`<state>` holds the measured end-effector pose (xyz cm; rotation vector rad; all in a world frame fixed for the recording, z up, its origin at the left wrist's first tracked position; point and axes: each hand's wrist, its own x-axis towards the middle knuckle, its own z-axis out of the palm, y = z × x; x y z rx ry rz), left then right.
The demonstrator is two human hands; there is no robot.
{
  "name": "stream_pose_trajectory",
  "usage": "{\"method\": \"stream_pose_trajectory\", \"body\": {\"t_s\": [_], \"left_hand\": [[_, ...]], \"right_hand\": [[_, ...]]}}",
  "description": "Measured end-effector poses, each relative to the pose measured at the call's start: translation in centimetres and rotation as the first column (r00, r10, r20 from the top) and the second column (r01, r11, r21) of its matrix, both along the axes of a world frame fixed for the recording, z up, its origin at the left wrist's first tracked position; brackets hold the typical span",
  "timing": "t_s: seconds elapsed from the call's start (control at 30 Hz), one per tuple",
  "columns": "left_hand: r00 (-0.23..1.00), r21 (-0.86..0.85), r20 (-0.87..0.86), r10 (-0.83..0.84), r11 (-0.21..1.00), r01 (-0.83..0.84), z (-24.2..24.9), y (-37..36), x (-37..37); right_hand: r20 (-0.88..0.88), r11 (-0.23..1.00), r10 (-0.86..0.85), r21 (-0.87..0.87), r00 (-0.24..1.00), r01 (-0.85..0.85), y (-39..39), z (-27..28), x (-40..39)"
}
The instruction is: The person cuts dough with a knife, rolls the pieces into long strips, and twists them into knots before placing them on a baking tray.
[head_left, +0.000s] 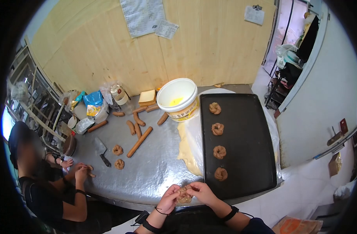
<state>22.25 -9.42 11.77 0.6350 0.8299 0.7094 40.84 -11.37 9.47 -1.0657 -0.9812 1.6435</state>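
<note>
My left hand (170, 199) and my right hand (203, 192) are both closed on a brown twisted dough ring (184, 196) at the table's front edge. Fingers of each hand pinch it from opposite sides and cover part of it. Just right of my hands lies a black baking tray (246, 136), with several similar dough rings (219, 152) in a column along its left side. Two more dough rings (119, 164) rest on the metal table to the left. Several brown dough logs (131, 127) lie farther back, near a longer straight brown stick (140, 142).
A white bucket (177, 95) with yellow contents stands behind the tray. Pale dough (188, 152) lies partly under plastic beside the tray. A bench scraper (101, 151) rests on the left of the table. At far left, a co-worker (50, 191) handles a dough piece (91, 171).
</note>
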Motion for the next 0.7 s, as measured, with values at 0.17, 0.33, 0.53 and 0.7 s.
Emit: {"method": "stream_pose_trajectory", "body": {"t_s": [0.17, 0.33, 0.53, 0.7], "left_hand": [[0.919, -0.18, 0.294, 0.263, 0.959, -0.218, -1.7, 0.1, -1.1], [0.943, 0.021, -0.209, 0.259, 0.965, -0.261, -4.4, 2.0, -4.7], [0.738, 0.378, -0.632, 0.238, 0.925, 0.025, -13.6, 5.7, -10.0], [0.257, 0.461, -0.887, 0.383, 0.734, 0.499, -10.0, 7.0, -8.2]], "right_hand": [[-0.139, 0.994, -0.004, -0.108, 0.99, -0.011, 0.5, -1.9, -0.3], [0.278, 0.997, 0.068, -0.054, 0.958, -0.055, 2.2, -3.4, -4.0], [0.81, 0.905, 0.221, 0.036, 0.543, -0.423, 5.9, -6.6, -9.7], [0.975, 0.862, 0.074, 0.043, 0.21, -0.506, 6.1, -7.7, -11.2]]}}
